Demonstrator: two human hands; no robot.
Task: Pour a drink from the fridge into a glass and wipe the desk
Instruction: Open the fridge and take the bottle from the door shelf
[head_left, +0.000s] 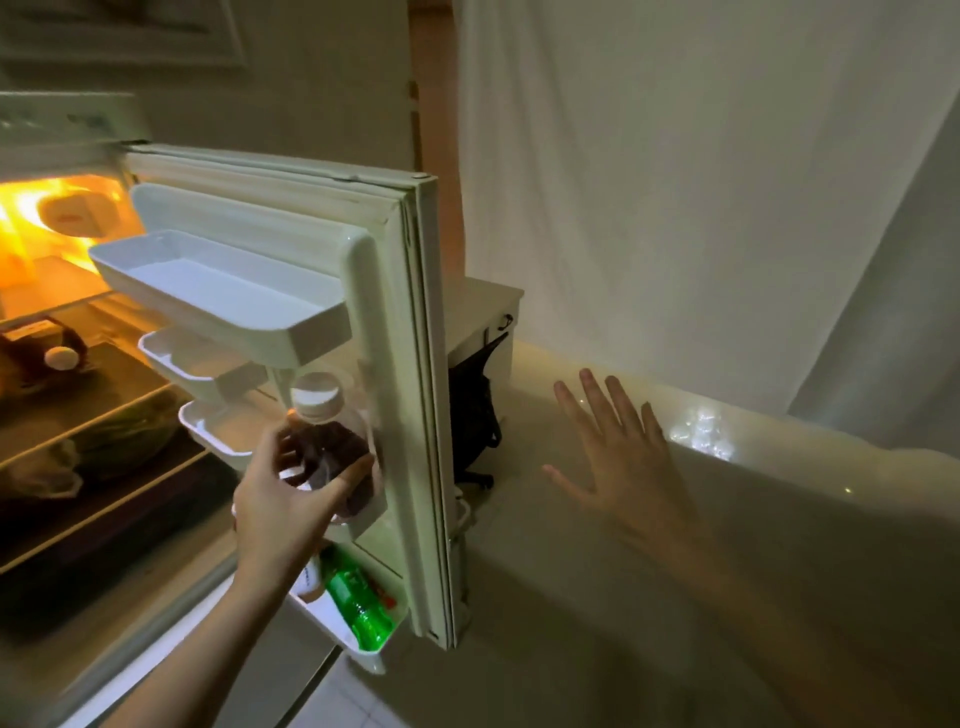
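Fingers of my left hand curl round a dark-drink bottle in the fridge door; my right hand, spread flat, hovers beyond it.

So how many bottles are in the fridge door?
2: a clear plastic dark-drink bottle in the left hand, a green plastic bottle in the bottom shelf. Others may be hidden.

No legible text, labels or numbers anywhere.
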